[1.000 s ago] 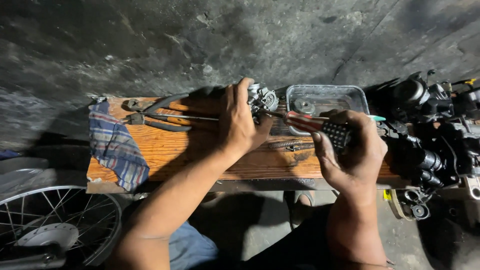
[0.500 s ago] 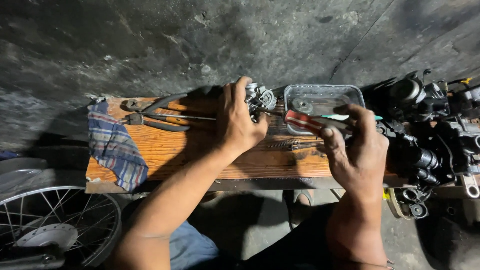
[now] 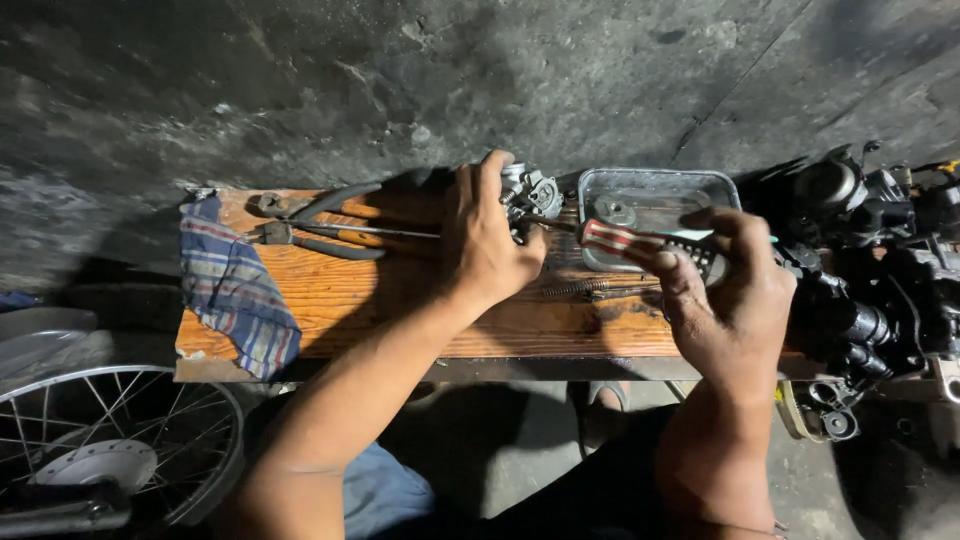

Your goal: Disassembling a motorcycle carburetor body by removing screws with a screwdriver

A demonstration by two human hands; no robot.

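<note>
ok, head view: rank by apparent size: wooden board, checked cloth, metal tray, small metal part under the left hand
1. wooden board, widest by far
2. checked cloth
3. metal tray; partly hidden by the right hand, so its gap to the cloth is unsure
4. small metal part, mostly covered by the left hand

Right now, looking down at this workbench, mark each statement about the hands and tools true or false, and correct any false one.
1. The left hand grips a small metal engine part. True.
2. The right hand holds a hammer. False: it holds a screwdriver with a red striped handle.
3. A checked cloth hangs over the left end of the wooden board. True.
4. The metal tray lies on the floor. False: it sits on the board.
5. Pliers lie on the board beside the cloth. True.
</note>
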